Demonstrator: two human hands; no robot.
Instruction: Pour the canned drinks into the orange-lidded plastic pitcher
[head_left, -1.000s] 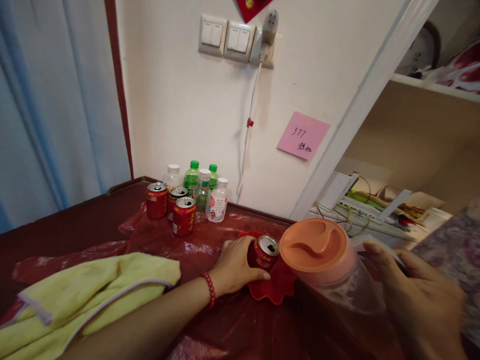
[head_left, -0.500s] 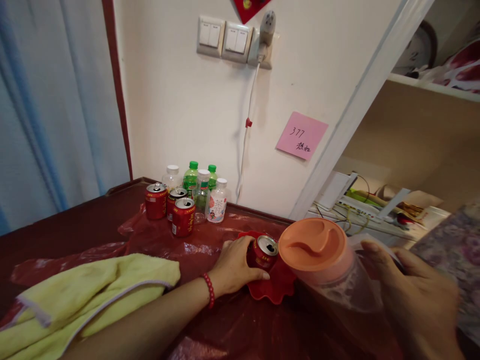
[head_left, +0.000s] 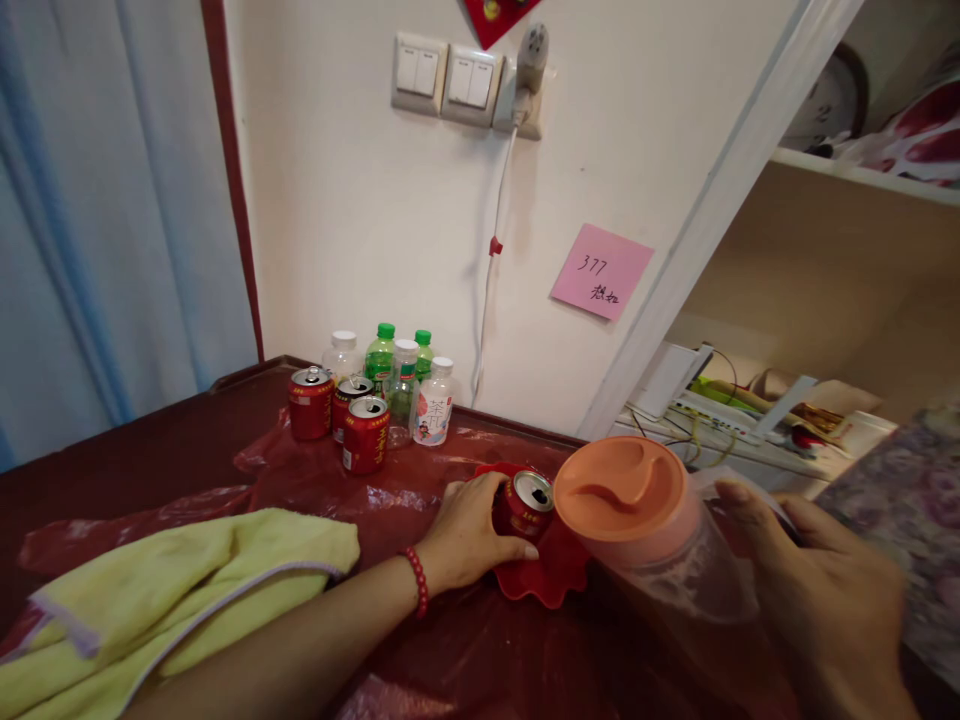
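My left hand is wrapped around an opened red can that stands on a small red scalloped dish. My right hand grips the handle side of a clear plastic jug with an orange lid, tilted toward the can, its lid right beside the can's top. A red bead bracelet circles my left wrist.
Three more red cans and several small bottles stand against the wall. A yellow-green towel lies at the front left on red plastic sheeting. A cluttered shelf is at right; a cable hangs from a wall socket.
The jug with my right hand has shifted very slightly left; my left hand and the can have stayed put.
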